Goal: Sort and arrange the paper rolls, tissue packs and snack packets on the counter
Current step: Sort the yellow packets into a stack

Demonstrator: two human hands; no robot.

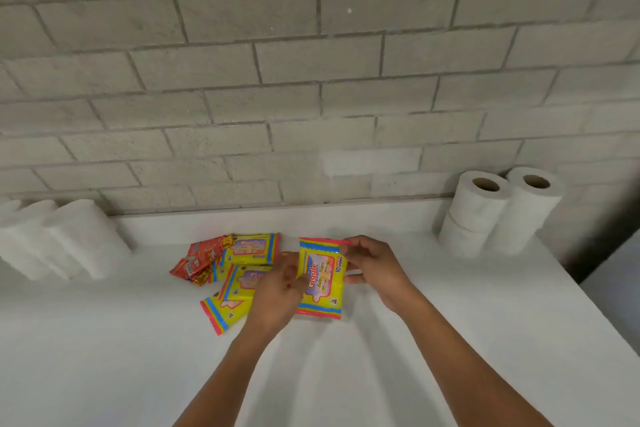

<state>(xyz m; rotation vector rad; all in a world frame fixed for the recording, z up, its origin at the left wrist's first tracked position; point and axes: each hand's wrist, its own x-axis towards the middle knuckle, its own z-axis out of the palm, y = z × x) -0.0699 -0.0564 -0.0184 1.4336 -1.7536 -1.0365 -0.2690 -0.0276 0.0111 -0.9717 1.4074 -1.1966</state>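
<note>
A yellow wipes pack (322,279) is held lengthwise over the white counter (346,374). My left hand (278,291) grips its left edge and my right hand (375,265) pinches its right edge. Left of it lies a loose pile of three more yellow wipes packs (251,250), partly overlapping. Red snack packets (201,258) lie at the pile's left end. Stacked white paper rolls (498,211) stand against the wall at the back right. More white rolls (59,239), blurred, stand at the back left.
A grey block wall (311,80) runs along the back of the counter. The counter's right edge (602,312) slants down toward the lower right, with a dark gap beyond it.
</note>
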